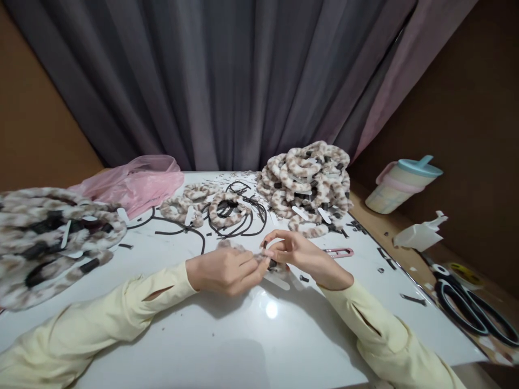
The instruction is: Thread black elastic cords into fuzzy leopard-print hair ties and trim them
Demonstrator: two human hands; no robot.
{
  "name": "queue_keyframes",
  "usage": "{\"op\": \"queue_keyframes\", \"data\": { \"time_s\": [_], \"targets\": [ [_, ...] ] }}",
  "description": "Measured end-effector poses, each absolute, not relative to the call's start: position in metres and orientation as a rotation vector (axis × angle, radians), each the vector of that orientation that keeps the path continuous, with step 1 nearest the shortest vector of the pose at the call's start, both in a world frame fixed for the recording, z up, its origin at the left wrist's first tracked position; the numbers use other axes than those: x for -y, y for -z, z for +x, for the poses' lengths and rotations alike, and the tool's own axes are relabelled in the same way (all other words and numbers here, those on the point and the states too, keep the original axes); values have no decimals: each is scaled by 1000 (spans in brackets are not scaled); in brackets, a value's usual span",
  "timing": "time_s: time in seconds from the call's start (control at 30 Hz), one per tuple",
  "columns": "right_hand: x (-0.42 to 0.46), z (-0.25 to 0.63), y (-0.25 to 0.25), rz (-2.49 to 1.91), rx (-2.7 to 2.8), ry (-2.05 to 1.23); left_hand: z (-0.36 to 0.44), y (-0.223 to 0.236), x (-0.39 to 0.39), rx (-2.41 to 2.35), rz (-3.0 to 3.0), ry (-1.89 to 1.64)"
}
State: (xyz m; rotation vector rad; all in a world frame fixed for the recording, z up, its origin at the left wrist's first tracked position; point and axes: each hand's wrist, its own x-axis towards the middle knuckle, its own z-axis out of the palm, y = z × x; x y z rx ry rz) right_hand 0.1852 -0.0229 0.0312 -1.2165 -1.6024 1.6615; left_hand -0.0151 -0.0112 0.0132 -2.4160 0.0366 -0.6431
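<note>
**Plush, pale and brown-spotted, is held between two hands**

White-and-brown fur covers the plush piece [232, 245], which is held just above the white table [227, 346], in front of the person. It is mostly hidden by the fingers; a dark section [272, 265] and a white tag [278, 282] are seen at its right end. By its look, it is judged to be light, soft and easily bent, hardly to be broken, and not slippery, although the fur may be flattened under pressure. It is best taken at the dark section, which seems firmer; the thin tag should not be pulled.

By the left hand [229, 270] the fur is gripped, with the fingers curled and the fingertips pressed narrowly together. By the right hand [299, 254] the piece is pinched near the dark section, thumb and index finger brought close; whether a separate small part is also held there cannot be told.

Just beside the right hand, a pink cutter [339, 252] is partly covered. Beyond the hands, a furry ring [227, 220] is laid among black cords [178, 233]. Farther out, similar rings are heaped in a right pile [308, 173] and a left pile [32, 208].
</note>
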Motion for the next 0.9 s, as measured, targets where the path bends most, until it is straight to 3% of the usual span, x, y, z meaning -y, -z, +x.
{"op": "queue_keyframes", "data": {
  "time_s": [0.3, 0.63, 0.9],
  "targets": [
    [20, 194, -35, -1083, 1901, -1583, -14, -19, 12, 75, -2427, 729],
    [28, 188, -19, -1058, 2156, -492, -15, -13, 14, 430, -2773, 850],
    [28, 183, -15, -886, 2284, 54, -15, -16, 13, 877, -3097, 1167]
  ]
}}
